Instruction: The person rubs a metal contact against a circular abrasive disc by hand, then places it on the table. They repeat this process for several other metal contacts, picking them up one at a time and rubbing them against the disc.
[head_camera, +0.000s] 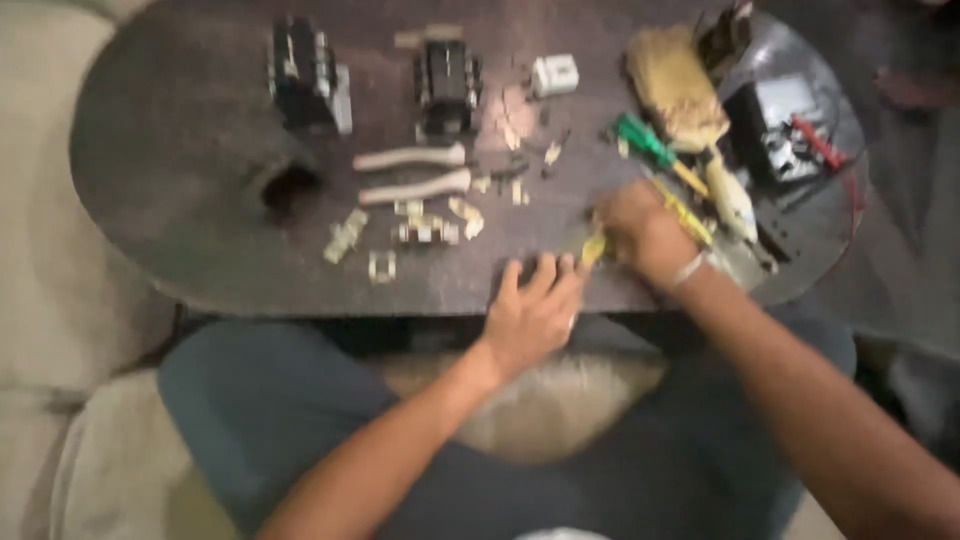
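Note:
My left hand rests flat on the near edge of the dark oval table, fingers spread, holding nothing. My right hand is closed around a small yellow tool whose tip pokes out toward the left hand. A yellow-handled screwdriver lies just right of that hand. A green-handled screwdriver lies farther back. Small pale metal parts are scattered in the table's middle. The picture is blurred.
Two black blocky electrical units stand at the back, with a small white box beside them. Two pale handles lie side by side. A tan cloth, a black box with a red tool sit at right.

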